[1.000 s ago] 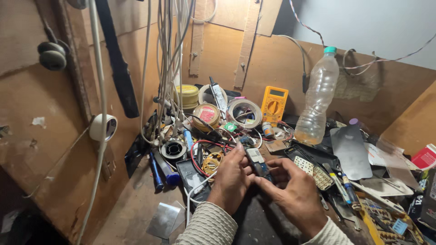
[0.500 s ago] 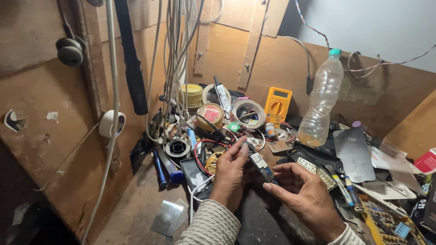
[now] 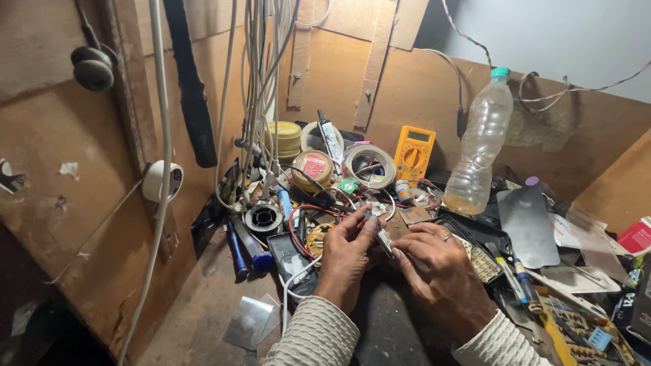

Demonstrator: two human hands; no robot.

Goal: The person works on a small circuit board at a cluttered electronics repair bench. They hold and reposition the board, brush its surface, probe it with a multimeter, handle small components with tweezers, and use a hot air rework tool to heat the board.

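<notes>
Two hands pinch small circuit board (image 3: 384, 239) between them: left hand (image 3: 347, 254), right hand (image 3: 441, 271), fingertips clamped on it.

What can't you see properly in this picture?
Head view only:
- Small part between left hand and right hand: mostly hidden by fingers, too small to identify.
- Circuit board: cut off by the bottom-right edge.
- Red box: cut off by the right edge.
</notes>
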